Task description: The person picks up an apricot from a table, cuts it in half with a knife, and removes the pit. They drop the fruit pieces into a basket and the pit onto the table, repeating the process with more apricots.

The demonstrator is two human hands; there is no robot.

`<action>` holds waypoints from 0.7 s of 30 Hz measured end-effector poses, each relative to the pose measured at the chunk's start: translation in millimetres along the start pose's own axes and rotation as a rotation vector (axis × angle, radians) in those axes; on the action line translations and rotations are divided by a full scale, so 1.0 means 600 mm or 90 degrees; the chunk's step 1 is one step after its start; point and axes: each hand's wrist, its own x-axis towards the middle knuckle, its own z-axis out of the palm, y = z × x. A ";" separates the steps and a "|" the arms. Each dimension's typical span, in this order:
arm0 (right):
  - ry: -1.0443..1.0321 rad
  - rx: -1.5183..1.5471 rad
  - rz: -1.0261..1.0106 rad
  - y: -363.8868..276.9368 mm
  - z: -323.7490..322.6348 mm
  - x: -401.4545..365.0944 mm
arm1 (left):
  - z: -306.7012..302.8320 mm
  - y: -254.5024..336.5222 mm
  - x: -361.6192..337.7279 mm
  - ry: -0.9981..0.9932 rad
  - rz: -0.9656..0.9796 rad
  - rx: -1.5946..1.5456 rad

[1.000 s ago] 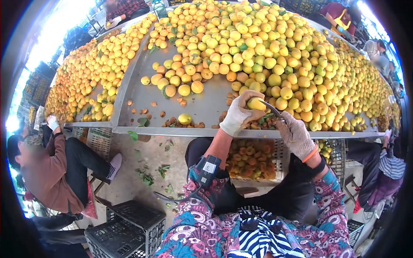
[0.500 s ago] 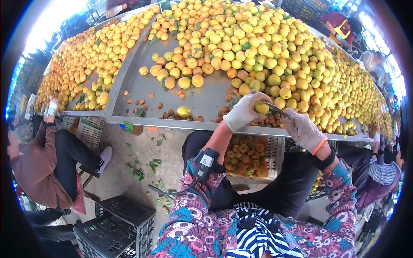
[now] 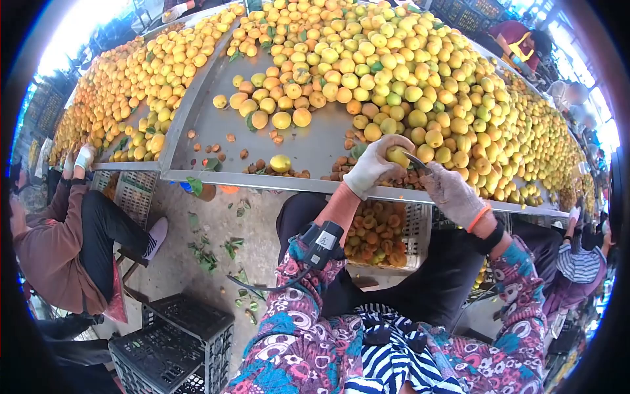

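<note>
My gloved left hand (image 3: 375, 167) is closed around a yellow apricot (image 3: 398, 156) over the front edge of the metal sorting table (image 3: 216, 139). Gripped in my gloved right hand (image 3: 453, 197) is a knife (image 3: 415, 160), its curved blade against the apricot's right side; the handle is hidden in the fist. Brown apricot pits (image 3: 341, 165) lie on the table beside and behind my hands. One loose apricot (image 3: 280, 163) rests among pits left of my left hand. A large heap of apricots (image 3: 453, 98) spreads just beyond the hands.
Below the table edge, a crate (image 3: 415, 240) holds halved apricots (image 3: 377, 230). Black plastic crates (image 3: 164, 351) stand on the floor at lower left. A person in a brown top (image 3: 56, 262) sits at the left, others across and at the right. Leaves (image 3: 203, 253) litter the floor.
The knife blade has turned at the apricot and shows shorter now. Both hands stay together near the table edge, with my right hand slightly left of before.
</note>
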 end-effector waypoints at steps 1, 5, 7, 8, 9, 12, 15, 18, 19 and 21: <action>0.023 0.018 0.003 0.002 0.013 0.002 | 0.001 -0.009 0.001 0.023 0.024 -0.055; 0.118 0.070 0.010 0.019 0.082 0.018 | -0.004 -0.033 0.000 0.078 0.105 -0.230; 0.146 0.053 0.013 0.023 0.108 0.031 | -0.023 -0.055 0.007 0.133 0.300 0.188; 0.119 0.068 0.042 0.011 0.106 0.035 | -0.030 -0.065 0.009 0.154 0.308 0.220; 0.136 0.086 0.015 0.016 0.117 0.043 | -0.033 -0.067 0.009 0.177 0.315 0.251; 0.147 0.093 0.017 0.025 0.145 0.071 | -0.023 -0.053 0.008 0.185 0.116 -0.254; 0.188 0.152 -0.041 0.026 0.162 0.093 | -0.032 -0.058 0.015 0.203 0.164 -0.269; 0.168 0.183 -0.067 0.018 0.128 0.112 | -0.022 -0.032 0.016 0.157 0.156 -0.351; 0.138 0.203 -0.035 0.013 0.115 0.109 | -0.020 -0.023 0.016 0.136 0.168 -0.293; 0.081 0.240 0.033 -0.004 0.087 0.103 | -0.016 -0.013 0.013 0.094 0.192 -0.180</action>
